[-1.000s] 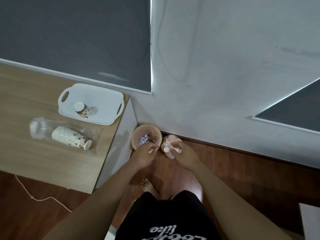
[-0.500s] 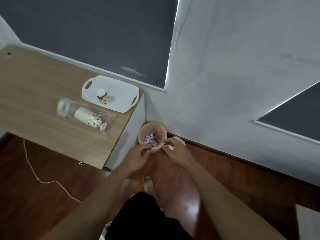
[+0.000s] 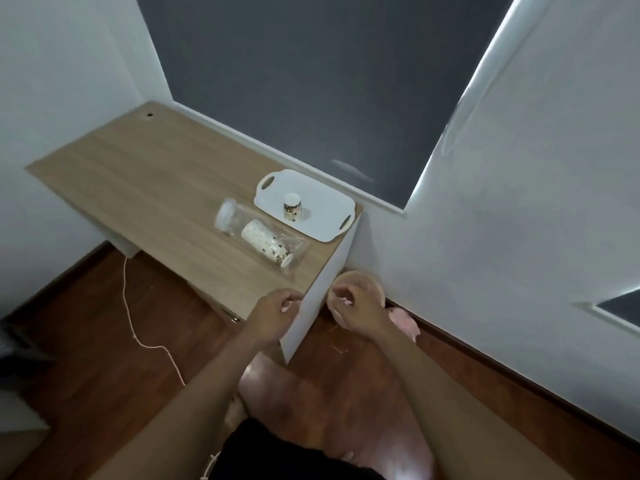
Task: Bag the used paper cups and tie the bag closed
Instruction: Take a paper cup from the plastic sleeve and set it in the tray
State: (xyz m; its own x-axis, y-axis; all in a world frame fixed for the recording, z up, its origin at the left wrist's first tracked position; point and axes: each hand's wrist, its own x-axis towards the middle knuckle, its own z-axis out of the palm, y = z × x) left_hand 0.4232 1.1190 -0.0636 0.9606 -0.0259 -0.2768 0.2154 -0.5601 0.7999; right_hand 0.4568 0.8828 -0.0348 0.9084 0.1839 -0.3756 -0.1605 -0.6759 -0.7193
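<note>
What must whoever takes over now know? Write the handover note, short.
Hands: the left hand and right hand have fingers curled, beside the desk's end; what they pinch, if anything, is too small to tell.
Things: the bag lies on the desk, mouth apparently open, a stack of cups inside. One cup stands upside down on the tray.
Done: stack bagged.
Left: bag the last cup, tie the bag.
</note>
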